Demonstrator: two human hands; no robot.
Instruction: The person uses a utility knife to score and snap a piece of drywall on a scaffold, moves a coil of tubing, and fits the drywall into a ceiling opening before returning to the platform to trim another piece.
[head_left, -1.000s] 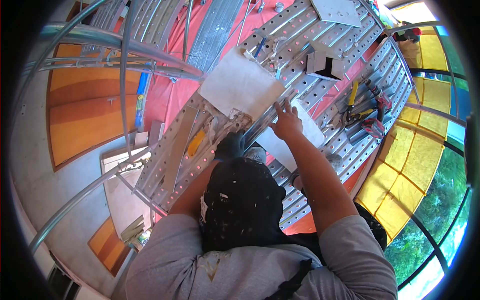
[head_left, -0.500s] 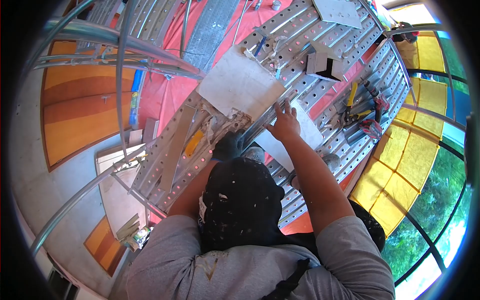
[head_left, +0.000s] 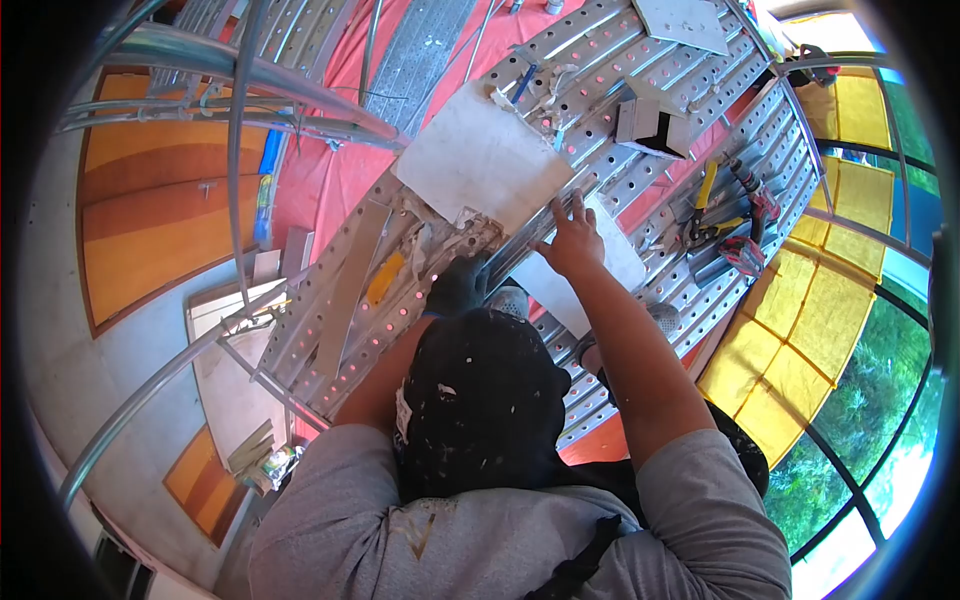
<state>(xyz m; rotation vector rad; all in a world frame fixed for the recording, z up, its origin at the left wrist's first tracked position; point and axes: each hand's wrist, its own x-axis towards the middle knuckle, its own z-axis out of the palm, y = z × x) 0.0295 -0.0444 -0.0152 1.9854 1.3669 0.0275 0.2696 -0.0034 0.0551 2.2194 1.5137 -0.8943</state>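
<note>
My right hand (head_left: 575, 240) is bare and lies with fingers spread over a metal strip (head_left: 530, 236) and the edge of a white board (head_left: 622, 262). My left hand (head_left: 457, 287), in a dark glove, is low at the near end of that strip; its fingers are too dark to make out. Beyond the strip, a larger pale board (head_left: 482, 155) has a ragged, broken near edge. Left of the gloved hand are a yellow-handled tool (head_left: 384, 278) and a long narrow grey strip (head_left: 352, 292).
Perforated metal planks (head_left: 585, 95) form the platform. On the right lie yellow-handled cutters (head_left: 706, 186) and a red-and-black power drill (head_left: 763, 205). A box-like piece (head_left: 650, 122) sits behind. Scaffold tubes (head_left: 235, 150) cross the left; black-capped head (head_left: 485, 400) hides part of the view.
The view has shifted slightly. Both hands keep nearly the same places on the work, and nothing has visibly been picked up or let go.
</note>
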